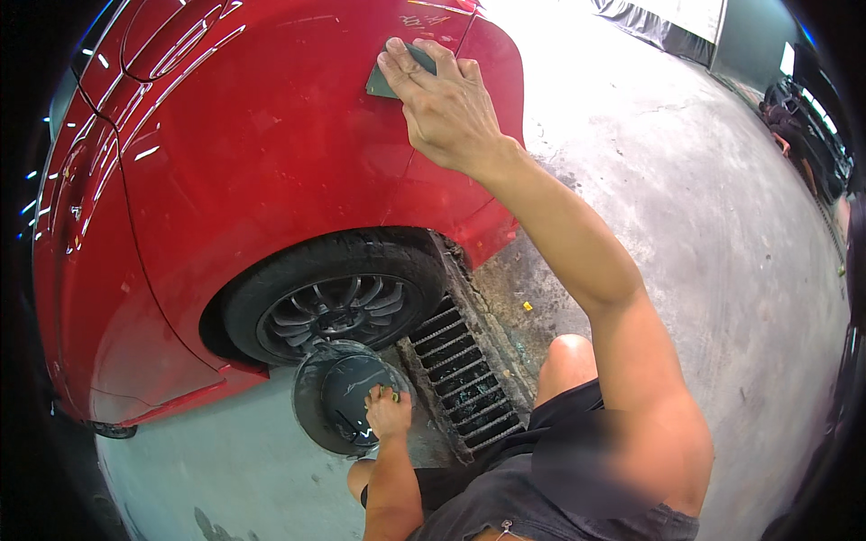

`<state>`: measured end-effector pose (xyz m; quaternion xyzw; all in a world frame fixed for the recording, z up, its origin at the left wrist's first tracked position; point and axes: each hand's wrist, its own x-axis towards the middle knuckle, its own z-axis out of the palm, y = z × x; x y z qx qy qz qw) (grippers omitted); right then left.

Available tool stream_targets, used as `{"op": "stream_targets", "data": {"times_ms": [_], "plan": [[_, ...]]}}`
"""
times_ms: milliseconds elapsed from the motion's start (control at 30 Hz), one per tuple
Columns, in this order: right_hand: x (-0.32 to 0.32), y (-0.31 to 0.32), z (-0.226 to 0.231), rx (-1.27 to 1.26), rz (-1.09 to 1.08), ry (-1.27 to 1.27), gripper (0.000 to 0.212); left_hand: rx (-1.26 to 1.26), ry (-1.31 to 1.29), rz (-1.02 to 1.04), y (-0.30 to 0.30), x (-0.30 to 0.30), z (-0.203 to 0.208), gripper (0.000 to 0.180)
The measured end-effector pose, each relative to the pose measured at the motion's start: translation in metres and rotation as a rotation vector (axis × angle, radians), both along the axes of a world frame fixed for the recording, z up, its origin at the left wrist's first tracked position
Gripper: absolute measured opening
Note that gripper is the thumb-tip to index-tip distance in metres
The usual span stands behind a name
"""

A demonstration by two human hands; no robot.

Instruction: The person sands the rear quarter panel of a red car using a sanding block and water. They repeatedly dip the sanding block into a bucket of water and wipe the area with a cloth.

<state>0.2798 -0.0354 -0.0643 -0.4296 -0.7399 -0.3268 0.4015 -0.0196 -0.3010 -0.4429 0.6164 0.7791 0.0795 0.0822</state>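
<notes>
My right hand (446, 108) reaches up to the rear side panel of a red car (271, 135). Its fingers press a flat, dark green piece of sandpaper (381, 83) against the paint, just below some pale scuff marks. Down by the wheel, my left hand (389, 415) is over a dark round bucket (311, 406) with water in it. Those fingers are closed round a small yellow-green thing, seemingly a sponge, mostly covered by the hand.
Beside the bucket stands the car's wheel (338, 302). A metal drain grate (465, 379) runs along the floor next to my knee. On the concrete floor (686, 207) lies a small yellow scrap (528, 307). Dark equipment stands at the far right.
</notes>
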Motion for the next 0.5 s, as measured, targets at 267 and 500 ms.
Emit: {"op": "stream_targets", "data": {"times_ms": [267,500], "plan": [[0.001,0.002,0.007,0.090,-0.020,-0.078,0.054,0.007,0.028,0.003,-0.002,-0.005,-0.011,0.040],[0.004,0.002,0.005,0.084,-0.014,-0.086,0.054,0.001,0.001,0.012,0.000,0.000,-0.001,0.040]]}}
